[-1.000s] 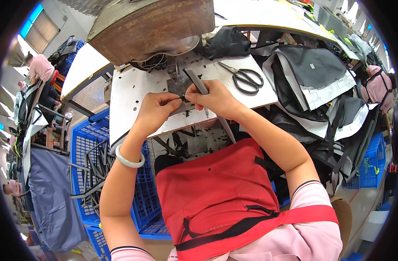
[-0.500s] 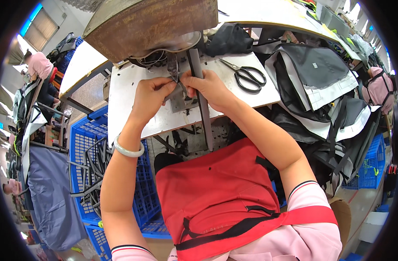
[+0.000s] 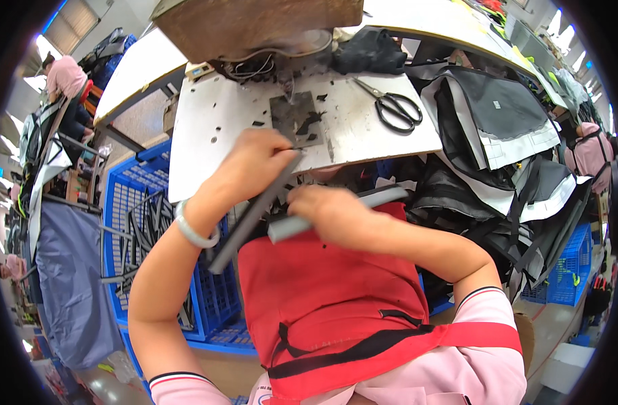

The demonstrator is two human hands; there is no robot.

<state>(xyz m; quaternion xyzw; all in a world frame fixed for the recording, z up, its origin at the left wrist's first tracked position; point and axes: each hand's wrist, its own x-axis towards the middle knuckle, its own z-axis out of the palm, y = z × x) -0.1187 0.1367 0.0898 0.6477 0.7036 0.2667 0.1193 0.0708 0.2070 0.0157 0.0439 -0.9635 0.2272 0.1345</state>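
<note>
My left hand (image 3: 258,162) is closed around the upper end of a narrow dark grey strip (image 3: 245,226), which slants down toward my lap. My right hand (image 3: 332,212), smeared by motion, lies across a lighter grey strip (image 3: 292,228) at the table's front edge; its fingers are bent, but whether they grip is unclear. Beyond the hands, a metal plate (image 3: 282,111) with black scraps on it is set in the white tabletop (image 3: 221,128), under a machine with a worn brown housing (image 3: 255,30). Black-handled scissors (image 3: 398,111) lie to the right.
A blue crate (image 3: 116,223) with several dark strips stands at my left. Grey and black fabric pieces (image 3: 494,111) are heaped at the right. Black cloth (image 3: 369,50) sits behind the scissors. A red apron (image 3: 329,283) covers my lap. Other people are at work farther off.
Both hands have come back from the machine toward my lap. The strip that hung upright by my right hand is no longer there; my left hand now holds a slanted strip, and a lighter one lies beneath my right.
</note>
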